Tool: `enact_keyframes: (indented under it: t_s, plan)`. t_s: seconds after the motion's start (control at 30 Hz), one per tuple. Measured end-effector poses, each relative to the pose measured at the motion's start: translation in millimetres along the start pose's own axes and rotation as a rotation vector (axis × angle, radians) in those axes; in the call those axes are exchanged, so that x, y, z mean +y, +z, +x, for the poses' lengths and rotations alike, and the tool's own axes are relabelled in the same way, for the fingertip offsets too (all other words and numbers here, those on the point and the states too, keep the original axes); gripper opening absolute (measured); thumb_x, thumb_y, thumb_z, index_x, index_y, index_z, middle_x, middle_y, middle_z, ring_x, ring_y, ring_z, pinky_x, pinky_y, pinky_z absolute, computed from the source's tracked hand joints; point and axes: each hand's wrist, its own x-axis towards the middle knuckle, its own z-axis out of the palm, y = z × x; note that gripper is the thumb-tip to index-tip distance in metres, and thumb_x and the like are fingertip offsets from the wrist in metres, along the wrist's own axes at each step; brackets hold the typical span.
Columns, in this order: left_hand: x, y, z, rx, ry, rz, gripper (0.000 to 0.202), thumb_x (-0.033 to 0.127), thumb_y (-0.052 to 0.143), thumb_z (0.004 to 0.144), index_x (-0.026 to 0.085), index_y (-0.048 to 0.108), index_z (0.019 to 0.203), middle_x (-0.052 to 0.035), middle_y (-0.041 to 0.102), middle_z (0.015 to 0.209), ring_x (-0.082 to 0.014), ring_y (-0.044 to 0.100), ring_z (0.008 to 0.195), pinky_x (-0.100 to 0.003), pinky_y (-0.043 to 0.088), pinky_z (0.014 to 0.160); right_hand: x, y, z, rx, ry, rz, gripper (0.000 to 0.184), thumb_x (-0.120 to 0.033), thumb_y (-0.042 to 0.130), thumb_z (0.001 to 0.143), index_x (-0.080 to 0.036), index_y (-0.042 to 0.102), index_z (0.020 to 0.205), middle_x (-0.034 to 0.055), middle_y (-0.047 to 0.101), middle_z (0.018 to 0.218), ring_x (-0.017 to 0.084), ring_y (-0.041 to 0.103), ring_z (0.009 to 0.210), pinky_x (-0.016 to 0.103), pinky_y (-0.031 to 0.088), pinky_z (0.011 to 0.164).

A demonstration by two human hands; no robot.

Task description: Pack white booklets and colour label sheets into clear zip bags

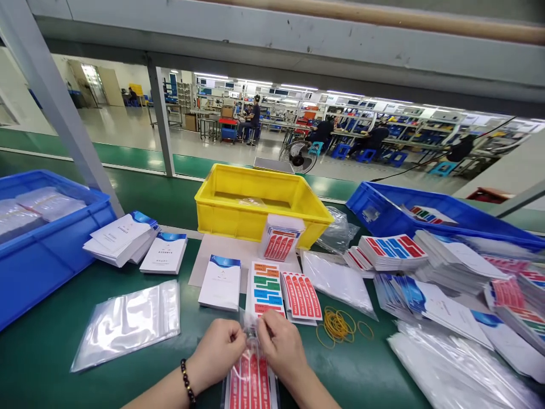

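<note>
Both my hands pinch the top edge of a clear plastic bag that holds red sticker sheets, at the near edge of the green table. My left hand grips its left corner, fingers closed, a dark bead bracelet on the wrist. My right hand grips the right corner. Just beyond lie a sheet of coloured labels, a stack of red label sheets and a white booklet with a blue top.
A yellow bin stands at centre back, blue bins at the left and right. Empty clear bags, yellow rubber bands, booklet stacks and piles of labels and booklets cover the table. People sit at benches far behind.
</note>
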Motion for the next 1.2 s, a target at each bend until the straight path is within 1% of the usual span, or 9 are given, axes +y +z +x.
enact_keyframes:
  t_s: [0.17, 0.3, 0.4, 0.47, 0.63, 0.77, 0.93, 1.1, 1.2]
  plan:
    - [2, -8.9, 7, 0.028, -0.021, -0.090, 0.029, 0.027, 0.042, 0.069, 0.021, 0.028, 0.045, 0.0073, 0.028, 0.046, -0.0084, 0.026, 0.046, -0.022, 0.023, 0.045, -11, -7, -4, -0.089, -0.227, 0.071, 0.030, -0.032, 0.051, 0.078, -0.016, 0.051, 0.103, 0.0072, 0.055, 0.080, 0.019, 0.053, 0.068, 0.029, 0.044, 0.058]
    - [6, -16.8, 2, 0.092, 0.036, -0.086, 0.029, 0.029, 0.039, 0.076, 0.020, 0.038, 0.049, 0.0039, 0.039, 0.049, -0.0113, 0.036, 0.049, -0.024, 0.031, 0.049, -6, -8, -5, -0.197, -0.215, 0.104, 0.023, -0.014, 0.035, 0.084, -0.017, 0.056, 0.093, 0.0058, 0.056, 0.071, 0.017, 0.053, 0.063, 0.026, 0.041, 0.056]
    - [10, -22.8, -7, 0.169, 0.406, 0.132, 0.014, 0.024, 0.044, 0.078, 0.017, 0.056, 0.079, -0.0057, 0.058, 0.080, -0.0197, 0.050, 0.081, -0.032, 0.037, 0.075, 2, -16, -1, -0.332, -0.112, 0.300, 0.022, -0.017, 0.035, 0.087, -0.018, 0.057, 0.083, 0.0035, 0.058, 0.070, 0.014, 0.054, 0.064, 0.023, 0.041, 0.059]
    - [12, -25.6, -11, 0.058, 0.614, 0.325, 0.019, 0.017, 0.047, 0.076, 0.018, 0.057, 0.092, -0.0069, 0.061, 0.089, -0.0214, 0.048, 0.093, -0.035, 0.034, 0.086, 8, -25, 2, -0.466, -0.040, 0.406, 0.023, -0.022, 0.038, 0.087, -0.018, 0.056, 0.074, 0.0010, 0.058, 0.067, 0.012, 0.053, 0.062, 0.022, 0.039, 0.059]
    - [15, -30.2, -13, -0.114, 0.444, 0.542, 0.009, 0.019, 0.052, 0.074, 0.018, 0.059, 0.068, -0.0037, 0.061, 0.069, -0.0173, 0.052, 0.072, -0.027, 0.037, 0.068, 22, -48, 11, -0.711, 0.019, 0.528, 0.029, -0.034, 0.049, 0.082, -0.017, 0.047, 0.058, -0.0032, 0.047, 0.056, 0.010, 0.042, 0.052, 0.021, 0.033, 0.051]
    - [13, -30.0, -12, -0.183, 0.365, 0.541, 0.015, 0.021, 0.049, 0.077, 0.019, 0.062, 0.069, -0.0028, 0.065, 0.069, -0.0159, 0.054, 0.064, -0.024, 0.032, 0.056, 20, -51, 17, -0.573, -0.042, 0.576, 0.034, -0.034, 0.043, 0.086, -0.017, 0.048, 0.057, 0.0008, 0.052, 0.067, 0.013, 0.049, 0.064, 0.024, 0.039, 0.060]
    - [3, -18.7, -11, -0.262, 0.327, 0.541, 0.023, 0.024, 0.045, 0.077, 0.018, 0.065, 0.066, -0.0052, 0.067, 0.067, -0.0164, 0.054, 0.057, -0.025, 0.025, 0.049, 0, -21, 33, -0.313, -0.151, 0.328, 0.022, -0.017, 0.038, 0.088, -0.020, 0.059, 0.086, 0.0044, 0.058, 0.079, 0.016, 0.053, 0.076, 0.028, 0.042, 0.068]
    - [-3, -14.2, -11, -0.328, 0.297, 0.460, 0.018, 0.024, 0.051, 0.071, 0.018, 0.065, 0.062, -0.0023, 0.062, 0.057, -0.0129, 0.042, 0.049, -0.024, 0.022, 0.045, -19, 22, 54, -0.281, -0.306, -0.069, 0.034, -0.013, 0.058, 0.073, -0.017, 0.055, 0.106, 0.0101, 0.057, 0.098, 0.024, 0.048, 0.091, 0.040, 0.038, 0.082]
    - [-3, -15.9, -12, -0.337, 0.277, 0.408, 0.015, 0.022, 0.053, 0.067, 0.018, 0.063, 0.056, 0.0018, 0.053, 0.049, -0.0103, 0.034, 0.044, -0.022, 0.022, 0.043, -24, 34, 61, -0.288, -0.349, -0.185, 0.023, -0.015, 0.062, 0.070, -0.016, 0.060, 0.093, 0.0068, 0.057, 0.083, 0.022, 0.048, 0.081, 0.040, 0.037, 0.082]
